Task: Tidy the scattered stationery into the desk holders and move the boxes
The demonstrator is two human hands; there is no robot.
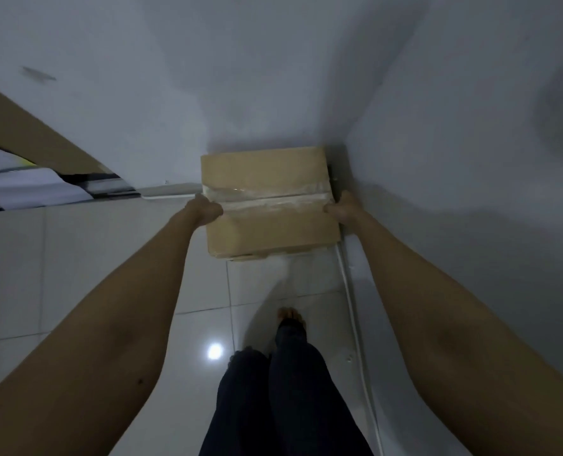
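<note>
Head view: taped cardboard box (268, 200) sits in the floor corner at twelve o'clock, left hand (207, 210) and right hand (344, 209) gripping opposite sides, fingers curled around its edges; looks stiff, probably light.

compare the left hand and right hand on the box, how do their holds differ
The left hand grips the left side of the cardboard box, away from the wall; the right hand grips the right side, squeezed into the gap beside the wall. The left thumb lies over the tape strip, while the right thumb only reaches the top's edge. Both hold at tape level, arms stretched out.
</note>
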